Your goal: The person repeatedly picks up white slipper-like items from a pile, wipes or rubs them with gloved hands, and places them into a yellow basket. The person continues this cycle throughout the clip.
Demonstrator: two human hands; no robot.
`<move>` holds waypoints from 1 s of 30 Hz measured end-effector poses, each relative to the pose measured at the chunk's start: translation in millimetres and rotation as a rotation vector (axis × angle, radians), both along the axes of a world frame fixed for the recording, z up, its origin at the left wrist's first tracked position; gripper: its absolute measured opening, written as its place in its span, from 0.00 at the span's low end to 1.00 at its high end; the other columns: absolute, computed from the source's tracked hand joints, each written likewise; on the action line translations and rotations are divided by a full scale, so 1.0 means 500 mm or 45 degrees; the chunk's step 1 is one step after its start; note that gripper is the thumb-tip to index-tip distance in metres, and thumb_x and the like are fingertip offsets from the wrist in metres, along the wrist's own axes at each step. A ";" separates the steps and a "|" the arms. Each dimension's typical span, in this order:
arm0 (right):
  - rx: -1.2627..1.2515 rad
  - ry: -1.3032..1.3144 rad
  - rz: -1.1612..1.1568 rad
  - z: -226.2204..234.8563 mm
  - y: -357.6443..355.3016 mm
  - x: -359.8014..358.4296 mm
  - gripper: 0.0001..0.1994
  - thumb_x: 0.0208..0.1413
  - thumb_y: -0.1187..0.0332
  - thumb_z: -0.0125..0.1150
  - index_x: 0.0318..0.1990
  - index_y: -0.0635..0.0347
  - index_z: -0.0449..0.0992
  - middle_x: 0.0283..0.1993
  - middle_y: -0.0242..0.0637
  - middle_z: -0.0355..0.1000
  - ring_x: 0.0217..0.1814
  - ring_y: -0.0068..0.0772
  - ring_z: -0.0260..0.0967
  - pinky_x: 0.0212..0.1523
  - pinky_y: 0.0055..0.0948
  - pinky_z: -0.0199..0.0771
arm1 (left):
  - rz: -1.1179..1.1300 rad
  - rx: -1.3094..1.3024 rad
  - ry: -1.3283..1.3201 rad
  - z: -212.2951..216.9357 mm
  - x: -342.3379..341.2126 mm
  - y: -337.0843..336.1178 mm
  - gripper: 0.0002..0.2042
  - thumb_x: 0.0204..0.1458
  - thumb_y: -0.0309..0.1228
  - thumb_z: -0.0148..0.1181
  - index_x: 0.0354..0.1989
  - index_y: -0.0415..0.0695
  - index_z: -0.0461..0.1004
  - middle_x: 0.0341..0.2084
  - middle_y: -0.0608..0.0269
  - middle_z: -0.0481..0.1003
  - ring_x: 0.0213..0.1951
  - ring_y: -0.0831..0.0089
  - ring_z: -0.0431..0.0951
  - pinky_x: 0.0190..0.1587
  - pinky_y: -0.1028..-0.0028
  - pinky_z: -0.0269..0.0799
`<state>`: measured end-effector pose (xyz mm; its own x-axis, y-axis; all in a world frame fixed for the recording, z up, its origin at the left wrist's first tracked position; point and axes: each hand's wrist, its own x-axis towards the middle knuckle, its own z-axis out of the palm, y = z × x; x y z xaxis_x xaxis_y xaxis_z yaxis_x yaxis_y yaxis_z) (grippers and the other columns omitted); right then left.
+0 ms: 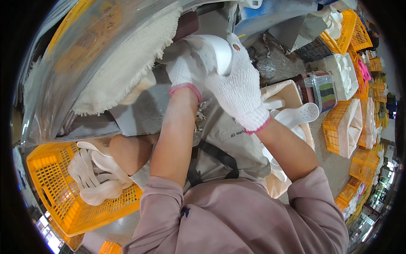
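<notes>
Both my hands wear white knitted gloves with pink cuffs. Between them is a smooth white moulded piece (220, 53), which looks like a shoe insole; the gloves cover much of it. My left hand (188, 67) is closed on its left side, its fingers partly hidden. My right hand (239, 86) grips its right side, and a hole shows in the glove near a fingertip. Just left of my left hand is a large pale cloth wheel with a frayed edge (131, 63), behind clear plastic sheeting (55, 89).
At lower left, a yellow crate (55, 203) holds several off-white insoles (101, 169). White insoles (296, 116) lie in a lined container (292, 91) by my right forearm. More yellow crates (334, 131) and a white bin (349, 82) stand along the right. Grey metal sheeting (141, 110) lies beneath the wheel.
</notes>
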<state>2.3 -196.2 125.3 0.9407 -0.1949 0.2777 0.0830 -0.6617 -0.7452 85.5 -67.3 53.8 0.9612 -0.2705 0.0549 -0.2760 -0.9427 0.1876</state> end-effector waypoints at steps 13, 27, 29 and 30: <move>0.024 0.096 0.154 -0.095 0.009 0.158 0.23 0.52 0.53 0.64 0.40 0.70 0.82 0.40 0.63 0.79 0.48 0.67 0.77 0.50 0.51 0.80 | 0.466 -0.628 0.348 -0.076 -0.105 0.238 0.35 0.63 0.62 0.58 0.52 0.35 0.82 0.39 0.41 0.84 0.45 0.53 0.85 0.53 0.61 0.76; -1.293 -0.121 0.740 0.100 0.008 -0.067 0.30 0.42 0.62 0.73 0.58 0.55 0.80 0.61 0.44 0.75 0.76 0.54 0.60 0.70 0.69 0.59 | -0.008 -0.599 0.036 -0.049 -0.023 0.057 0.17 0.70 0.39 0.58 0.60 0.43 0.76 0.48 0.55 0.82 0.49 0.66 0.82 0.50 0.60 0.78; -1.640 -0.133 0.678 0.092 -0.011 -0.041 0.25 0.47 0.63 0.69 0.57 0.53 0.81 0.58 0.39 0.76 0.72 0.50 0.66 0.66 0.68 0.62 | 0.404 -2.220 1.074 -0.041 -0.059 0.075 0.18 0.71 0.38 0.54 0.65 0.45 0.73 0.53 0.54 0.81 0.54 0.58 0.81 0.57 0.58 0.78; -1.158 -0.086 0.839 0.061 -0.020 -0.036 0.22 0.53 0.65 0.63 0.57 0.54 0.80 0.57 0.38 0.77 0.63 0.44 0.74 0.61 0.61 0.69 | 0.369 -2.511 1.248 -0.037 -0.106 0.083 0.27 0.69 0.53 0.53 0.65 0.45 0.72 0.52 0.56 0.80 0.56 0.58 0.80 0.61 0.53 0.75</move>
